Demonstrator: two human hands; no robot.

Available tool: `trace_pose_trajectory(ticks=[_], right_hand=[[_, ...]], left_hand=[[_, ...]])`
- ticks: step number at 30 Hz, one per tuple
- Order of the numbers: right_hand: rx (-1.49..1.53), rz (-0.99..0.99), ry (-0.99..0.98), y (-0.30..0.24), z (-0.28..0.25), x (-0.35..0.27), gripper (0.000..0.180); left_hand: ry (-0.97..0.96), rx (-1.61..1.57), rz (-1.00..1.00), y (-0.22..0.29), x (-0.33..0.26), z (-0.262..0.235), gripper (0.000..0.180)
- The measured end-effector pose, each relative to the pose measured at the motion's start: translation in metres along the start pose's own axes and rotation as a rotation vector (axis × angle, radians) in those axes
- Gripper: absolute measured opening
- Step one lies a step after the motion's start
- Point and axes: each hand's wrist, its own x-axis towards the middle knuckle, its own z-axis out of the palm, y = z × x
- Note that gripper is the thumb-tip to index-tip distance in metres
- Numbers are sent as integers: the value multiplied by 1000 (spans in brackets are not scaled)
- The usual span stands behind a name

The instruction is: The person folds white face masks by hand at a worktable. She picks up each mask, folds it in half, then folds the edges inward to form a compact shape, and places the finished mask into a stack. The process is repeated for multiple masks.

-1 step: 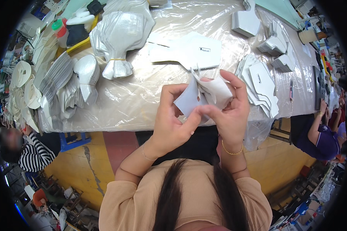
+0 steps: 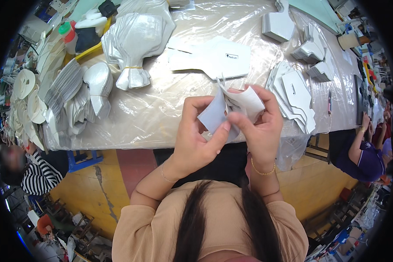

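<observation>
Over the table's near edge I hold a folded white cut-out piece of sheet material (image 2: 213, 114) in both hands. My left hand (image 2: 195, 131) grips its pale bluish side, thumb in front and fingers behind. On the other side my right hand (image 2: 265, 124) is closed on the whiter flap, its thumb near the middle where the layers part. Two thin points stick up from the fold. Just beyond lies a flat white cut-out (image 2: 222, 54) with a small dark printed label. To the right, a fanned stack of similar labelled white pieces (image 2: 294, 94) rests on the table.
Clear plastic sheeting covers the table (image 2: 157, 115). Banded silvery-white cut-outs (image 2: 137, 37) and bundled pieces (image 2: 98, 85) stand at the left. More white stacks (image 2: 279, 24) sit at the far right, above a slim pen-like tool (image 2: 329, 102). Other people (image 2: 364, 157) are at both sides.
My right thumb has shifted slightly up along the folded piece, and the right fingers have curled a little lower behind the flap. My left hand is almost unchanged.
</observation>
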Motion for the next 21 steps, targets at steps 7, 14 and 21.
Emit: trace_pose_trajectory(ticks=[7, 14, 21], right_hand=[[127, -6, 6, 4, -12, 8, 20], [318, 61, -41, -1, -12, 11, 21], [348, 150, -127, 1, -13, 14, 22]], left_hand=[[-64, -75, 166, -5, -3, -11, 50], [35, 288, 444, -8, 17, -30, 55], [-230, 61, -28, 21, 35, -44, 64]])
